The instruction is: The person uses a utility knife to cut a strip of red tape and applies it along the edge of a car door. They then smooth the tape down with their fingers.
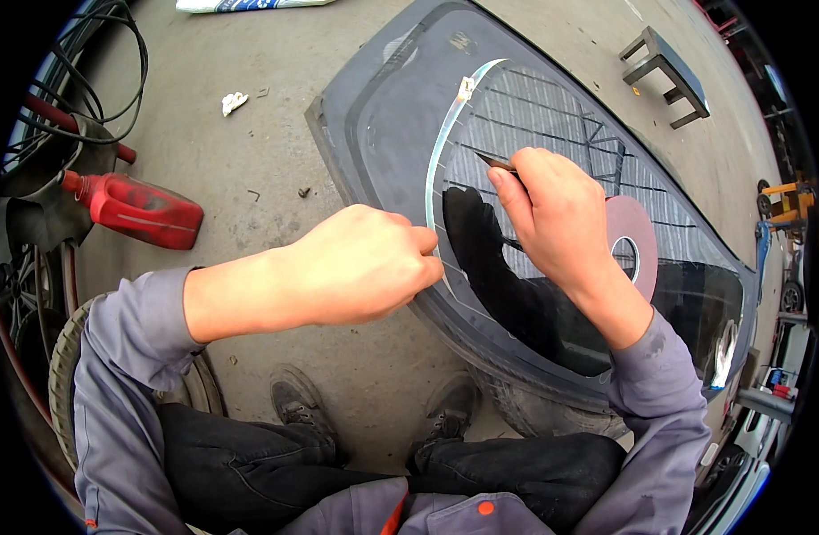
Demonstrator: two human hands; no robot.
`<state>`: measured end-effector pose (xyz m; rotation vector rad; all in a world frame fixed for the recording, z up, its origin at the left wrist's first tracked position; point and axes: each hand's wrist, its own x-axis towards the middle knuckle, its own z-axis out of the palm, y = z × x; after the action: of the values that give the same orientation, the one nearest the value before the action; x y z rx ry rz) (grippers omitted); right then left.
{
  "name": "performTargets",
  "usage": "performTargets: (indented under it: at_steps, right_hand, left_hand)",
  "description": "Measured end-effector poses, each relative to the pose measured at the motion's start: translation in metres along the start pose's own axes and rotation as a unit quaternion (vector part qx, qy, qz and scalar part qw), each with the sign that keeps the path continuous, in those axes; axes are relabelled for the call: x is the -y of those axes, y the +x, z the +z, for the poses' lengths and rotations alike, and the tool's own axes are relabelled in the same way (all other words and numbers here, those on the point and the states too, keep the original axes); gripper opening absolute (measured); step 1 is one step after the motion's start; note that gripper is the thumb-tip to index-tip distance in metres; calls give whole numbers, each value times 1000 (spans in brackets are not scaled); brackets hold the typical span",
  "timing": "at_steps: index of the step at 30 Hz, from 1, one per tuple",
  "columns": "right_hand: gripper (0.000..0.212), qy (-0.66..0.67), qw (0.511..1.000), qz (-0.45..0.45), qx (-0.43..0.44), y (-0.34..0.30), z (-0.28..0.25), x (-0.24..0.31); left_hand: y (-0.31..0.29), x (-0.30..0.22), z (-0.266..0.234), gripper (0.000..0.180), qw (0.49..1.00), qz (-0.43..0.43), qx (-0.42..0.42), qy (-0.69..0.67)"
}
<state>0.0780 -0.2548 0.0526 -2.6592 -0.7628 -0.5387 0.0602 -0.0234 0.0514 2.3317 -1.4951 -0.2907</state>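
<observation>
A dark grey car tailgate (378, 116) with its window glass (552, 125) lies in front of me. A pale, shiny strip (441, 143) curves along the glass's left edge. My left hand (365, 266) is closed in a pinch where this strip passes behind the fingers; what is between the fingertips is hidden. Over the glass, my right hand (557, 209) grips a thin, pointed blade (494, 161), its tip directed to the left. Partly behind my right wrist, a reddish roll of tape (639, 241) rests on the glass.
The tailgate's near side is above a tyre (552, 412). A red plastic jug (146, 211) lies at left near black cables (128, 67). Crumpled white paper (235, 102) is on the floor (276, 160). A small bench (666, 76) stands at far right.
</observation>
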Motion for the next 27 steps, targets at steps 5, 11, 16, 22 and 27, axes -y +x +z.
performTargets:
  at_steps: [5,11,16,22,27]
  right_hand:
    - [25,5,1000,0,16,-2,3,-2]
    - [24,27,998,7,64,-2,4,11]
    - [25,48,995,27,82,0,4,15]
    - [24,40,995,35,86,2,6,18]
    - [23,44,996,39,67,2,11,18]
  left_hand:
    - [-16,-16,3,15,980,13,172,-101]
    - [-53,-32,69,17,939,27,308,-151]
    - [-36,-37,16,12,992,39,53,-109]
    - [-11,7,0,14,993,4,-109,37]
    - [4,6,11,9,993,53,-46,92]
